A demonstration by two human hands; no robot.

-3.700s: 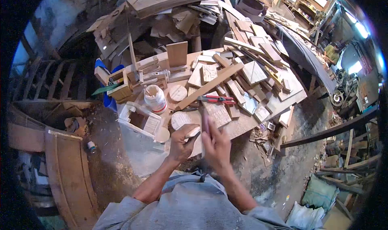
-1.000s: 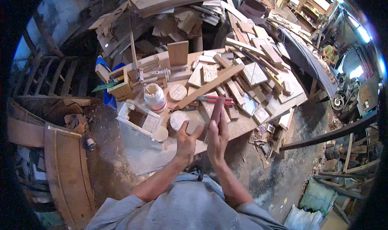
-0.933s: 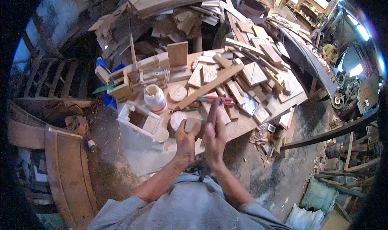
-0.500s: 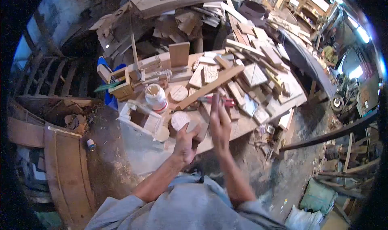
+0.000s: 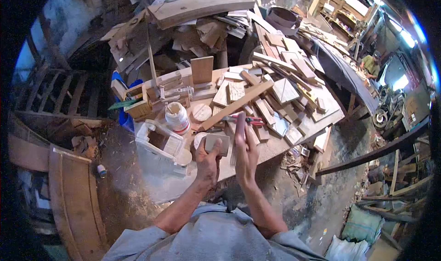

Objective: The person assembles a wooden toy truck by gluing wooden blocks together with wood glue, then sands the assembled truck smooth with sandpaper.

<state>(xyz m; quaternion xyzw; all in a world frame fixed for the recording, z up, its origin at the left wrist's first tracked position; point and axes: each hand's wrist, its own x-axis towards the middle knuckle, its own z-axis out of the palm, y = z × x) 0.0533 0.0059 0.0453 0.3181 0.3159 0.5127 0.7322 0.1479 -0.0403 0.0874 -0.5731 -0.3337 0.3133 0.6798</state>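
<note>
Near the bench's front edge my left hand is closed round a small flat square wooden block, thumb on its face. My right hand is just to the right, wrapped along a narrow dark reddish-brown piece that stands upright beside the block, a small gap between them. Behind my left hand lies a round wooden disc, partly covered, and farther back another disc. A white jar stands left of the discs. Red-handled pliers lie beyond my right hand.
Wood offcuts are piled over the bench. A long wooden strip crosses it diagonally. A white hollow frame and a wooden box are at the left. A person is far back at the right.
The block in my left hand has turned and now shows its broad face. My right hand has moved slightly down and left. The view has shifted a little.
</note>
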